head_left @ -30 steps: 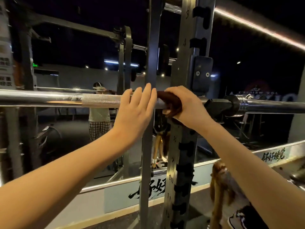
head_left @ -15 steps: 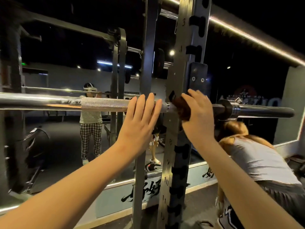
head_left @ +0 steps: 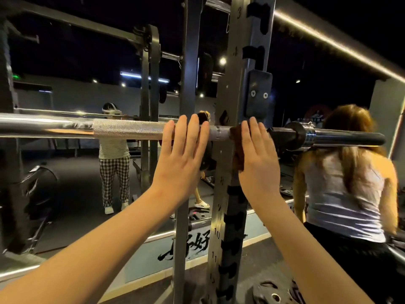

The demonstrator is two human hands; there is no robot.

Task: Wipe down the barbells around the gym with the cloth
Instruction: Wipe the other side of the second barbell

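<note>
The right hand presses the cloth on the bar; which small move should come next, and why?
Probably curl the right hand round the barbell, so the cloth wraps it. The fingers are straight now, most of the cloth hangs below the bar beside the rack upright, and the left hand only rests flat on the bar.

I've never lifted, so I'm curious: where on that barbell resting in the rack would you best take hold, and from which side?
Probably the knurled stretch of the barbell, just left of the left hand: its rough pattern should resist slipping. Come over the top from the near side, since the bar lies level and the rack upright stands behind it.
</note>
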